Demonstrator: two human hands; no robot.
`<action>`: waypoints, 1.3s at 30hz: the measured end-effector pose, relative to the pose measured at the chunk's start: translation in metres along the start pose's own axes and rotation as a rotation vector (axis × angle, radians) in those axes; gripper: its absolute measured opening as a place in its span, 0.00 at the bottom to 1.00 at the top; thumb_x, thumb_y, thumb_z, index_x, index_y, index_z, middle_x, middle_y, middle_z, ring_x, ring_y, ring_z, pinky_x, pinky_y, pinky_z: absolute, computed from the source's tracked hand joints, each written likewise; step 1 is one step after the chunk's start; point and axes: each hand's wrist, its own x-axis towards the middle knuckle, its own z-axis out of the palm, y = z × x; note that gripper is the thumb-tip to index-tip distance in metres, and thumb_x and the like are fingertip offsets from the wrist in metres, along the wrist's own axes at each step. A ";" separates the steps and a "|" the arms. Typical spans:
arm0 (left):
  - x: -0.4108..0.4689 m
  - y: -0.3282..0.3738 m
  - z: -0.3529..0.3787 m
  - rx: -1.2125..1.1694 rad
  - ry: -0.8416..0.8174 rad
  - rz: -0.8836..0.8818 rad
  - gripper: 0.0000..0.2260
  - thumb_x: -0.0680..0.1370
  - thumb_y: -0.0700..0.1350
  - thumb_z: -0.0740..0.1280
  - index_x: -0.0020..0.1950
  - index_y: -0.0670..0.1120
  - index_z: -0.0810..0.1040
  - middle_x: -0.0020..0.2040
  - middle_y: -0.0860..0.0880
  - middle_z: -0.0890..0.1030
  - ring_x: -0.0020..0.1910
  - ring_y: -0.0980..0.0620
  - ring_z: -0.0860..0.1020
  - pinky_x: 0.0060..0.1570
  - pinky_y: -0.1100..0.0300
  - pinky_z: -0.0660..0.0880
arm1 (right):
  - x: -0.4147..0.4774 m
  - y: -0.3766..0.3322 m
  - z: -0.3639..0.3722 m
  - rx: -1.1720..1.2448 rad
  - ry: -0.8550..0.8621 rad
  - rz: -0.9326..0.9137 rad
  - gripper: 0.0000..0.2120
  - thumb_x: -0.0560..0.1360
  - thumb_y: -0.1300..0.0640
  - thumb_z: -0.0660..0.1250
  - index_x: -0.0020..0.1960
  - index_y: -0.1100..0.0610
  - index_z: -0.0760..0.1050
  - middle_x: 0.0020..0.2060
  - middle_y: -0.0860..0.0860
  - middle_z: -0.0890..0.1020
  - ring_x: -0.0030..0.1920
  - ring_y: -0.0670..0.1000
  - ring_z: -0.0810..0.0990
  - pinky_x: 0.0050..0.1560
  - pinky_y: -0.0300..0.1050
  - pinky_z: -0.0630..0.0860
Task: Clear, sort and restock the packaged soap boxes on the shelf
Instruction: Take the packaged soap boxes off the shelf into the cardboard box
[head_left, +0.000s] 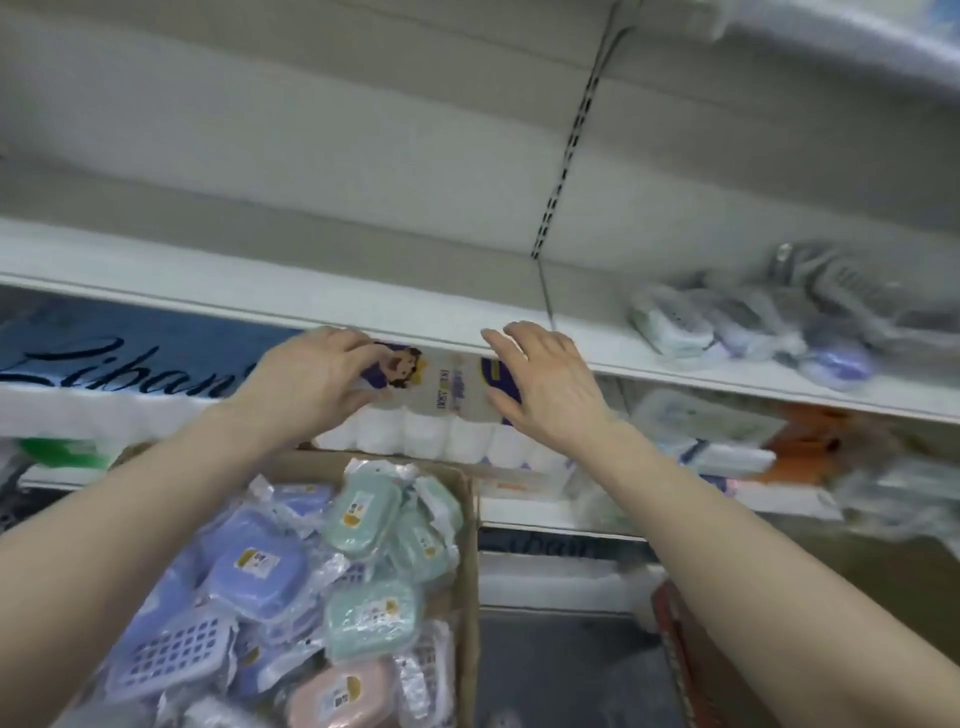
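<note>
Soap boxes (363, 525) in clear wrappers, lilac, mint green and one pink, lie heaped every which way in an open cardboard carton (470, 571) at the lower left, under the person's forearms. A smaller pile (737, 322) of the same wrapped goods, blurred, lies on the right part of the white shelf (260, 291), well apart from the carton; the stretch of shelf straight ahead carries nothing that can be made out. Both hands reach to just under the shelf's front edge, where a toilet-paper pack (441, 405) with a cartoon figure printed on its wrapper sits on the level below, its row of white rolls showing along the bottom. The left hand (311, 376) has its grip clamped on the pack's left end, fingers curled over the top corner. The right hand (550, 387) lies against the pack's right end with its grip apart, fingers straight and spread, thumb low against the wrapper. To the left of the pack lies a blue package (130, 353) with dark script lettering. To the right, on the same lower level, are more wrapped items (701, 431), too blurred to name, and beside them something orange (810, 436). A slotted upright (566, 145) runs up the grey back panel above the shelf. Dark floor (561, 670) shows to the right of the carton.
</note>
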 end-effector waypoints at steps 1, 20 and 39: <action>0.018 0.012 -0.002 -0.004 0.026 0.028 0.21 0.68 0.46 0.77 0.60 0.45 0.80 0.53 0.44 0.82 0.49 0.40 0.80 0.44 0.50 0.78 | -0.004 0.019 -0.005 -0.011 0.024 0.031 0.29 0.74 0.44 0.66 0.70 0.57 0.71 0.62 0.57 0.77 0.62 0.60 0.75 0.61 0.54 0.70; 0.310 0.283 0.085 -0.084 -0.056 0.168 0.35 0.73 0.65 0.65 0.76 0.56 0.59 0.75 0.49 0.65 0.74 0.42 0.60 0.71 0.47 0.60 | -0.070 0.327 0.001 -0.186 -0.225 0.453 0.26 0.77 0.44 0.61 0.69 0.60 0.71 0.57 0.63 0.79 0.55 0.64 0.78 0.56 0.55 0.70; 0.261 0.157 0.046 -0.797 0.310 -0.463 0.29 0.81 0.42 0.59 0.76 0.64 0.53 0.48 0.47 0.79 0.44 0.43 0.79 0.44 0.56 0.73 | 0.042 0.283 0.019 1.249 -0.019 0.892 0.16 0.75 0.61 0.58 0.58 0.46 0.73 0.54 0.58 0.80 0.49 0.58 0.79 0.47 0.47 0.75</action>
